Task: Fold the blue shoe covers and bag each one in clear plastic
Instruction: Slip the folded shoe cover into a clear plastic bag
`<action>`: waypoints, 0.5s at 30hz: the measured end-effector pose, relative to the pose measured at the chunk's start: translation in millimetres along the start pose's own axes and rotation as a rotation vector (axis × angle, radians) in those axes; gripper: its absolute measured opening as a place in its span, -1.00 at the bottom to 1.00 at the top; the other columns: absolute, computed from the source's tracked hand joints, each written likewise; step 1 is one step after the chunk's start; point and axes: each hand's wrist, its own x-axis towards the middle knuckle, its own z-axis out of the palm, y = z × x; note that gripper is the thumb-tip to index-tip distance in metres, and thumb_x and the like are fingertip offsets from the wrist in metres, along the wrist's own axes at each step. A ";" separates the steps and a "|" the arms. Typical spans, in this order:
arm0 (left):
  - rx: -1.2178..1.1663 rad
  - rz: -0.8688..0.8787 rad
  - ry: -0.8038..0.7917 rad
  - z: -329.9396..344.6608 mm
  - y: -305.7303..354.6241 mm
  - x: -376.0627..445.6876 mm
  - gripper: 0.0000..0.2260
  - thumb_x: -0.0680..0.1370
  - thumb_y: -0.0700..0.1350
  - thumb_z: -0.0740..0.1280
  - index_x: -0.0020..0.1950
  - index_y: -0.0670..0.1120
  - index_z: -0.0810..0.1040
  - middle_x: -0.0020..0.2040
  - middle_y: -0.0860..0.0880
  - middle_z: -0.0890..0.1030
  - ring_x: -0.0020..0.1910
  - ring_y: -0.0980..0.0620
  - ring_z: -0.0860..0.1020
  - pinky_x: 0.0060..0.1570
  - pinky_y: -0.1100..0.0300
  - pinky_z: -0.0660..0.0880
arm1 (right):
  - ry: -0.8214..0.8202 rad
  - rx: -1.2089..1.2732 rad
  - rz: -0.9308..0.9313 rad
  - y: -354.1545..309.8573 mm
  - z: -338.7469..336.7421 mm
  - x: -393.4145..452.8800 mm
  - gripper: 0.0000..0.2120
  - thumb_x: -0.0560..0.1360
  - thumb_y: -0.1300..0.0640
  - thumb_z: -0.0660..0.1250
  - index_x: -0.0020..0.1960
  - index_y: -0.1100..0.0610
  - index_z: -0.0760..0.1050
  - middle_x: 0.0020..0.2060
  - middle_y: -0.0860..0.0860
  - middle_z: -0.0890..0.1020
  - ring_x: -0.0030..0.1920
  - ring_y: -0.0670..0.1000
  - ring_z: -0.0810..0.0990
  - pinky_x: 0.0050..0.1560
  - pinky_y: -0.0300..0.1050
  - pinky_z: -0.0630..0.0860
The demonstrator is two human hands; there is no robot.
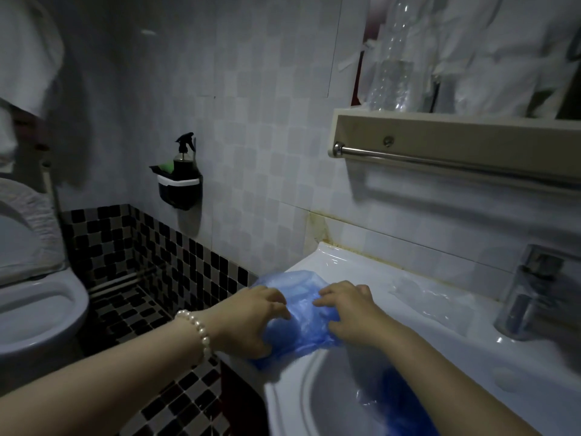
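On the sink's (345, 262) left rim, blue shoe cover (301, 328) lies between left hand (248, 316) and right hand (349, 309), equally near, both apparently pinching it.

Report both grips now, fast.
Left grip: closed, fingers and thumb curled round the blue shoe cover on the sink rim.
Right grip: closed, fingers curled, pinching the same cover.

The right forearm (440, 366) is hiding part of the blue shoe covers (405, 410) in the sink (283, 401), the bottom edge cutting them off. The faucet (531, 294) is showing blurred.
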 end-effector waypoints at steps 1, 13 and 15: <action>-0.042 0.008 -0.006 -5.0 2.4 -5.1 -0.45 0.37 0.07 0.27 0.36 0.01 0.44 0.38 0.02 0.34 0.35 0.03 0.34 0.33 0.31 0.22 | -0.035 0.085 0.009 2.5 -5.9 -2.6 -0.54 0.47 0.18 0.28 0.36 -0.02 0.43 0.40 -0.08 0.33 0.39 -0.01 0.26 0.35 -0.11 0.14; -0.029 -0.289 0.204 27.5 25.6 45.8 -0.68 0.59 -0.23 0.10 0.29 -0.17 0.47 0.32 -0.09 0.47 0.34 -0.04 0.37 0.14 0.43 0.22 | 0.222 0.535 0.354 -55.1 19.6 43.7 -0.67 0.59 0.20 0.14 0.33 0.17 0.44 0.27 0.15 0.52 0.30 0.13 0.44 0.30 -0.10 0.31; 0.090 -0.228 0.178 40.8 13.1 40.0 -0.61 0.57 -0.14 0.04 0.36 -0.12 0.42 0.36 -0.05 0.41 0.44 -0.08 0.24 0.39 0.17 0.07 | 0.141 0.261 0.315 -51.3 34.5 49.6 -0.61 0.64 0.11 0.03 0.46 0.07 0.25 0.45 0.07 0.31 0.47 0.11 0.19 0.46 0.00 0.07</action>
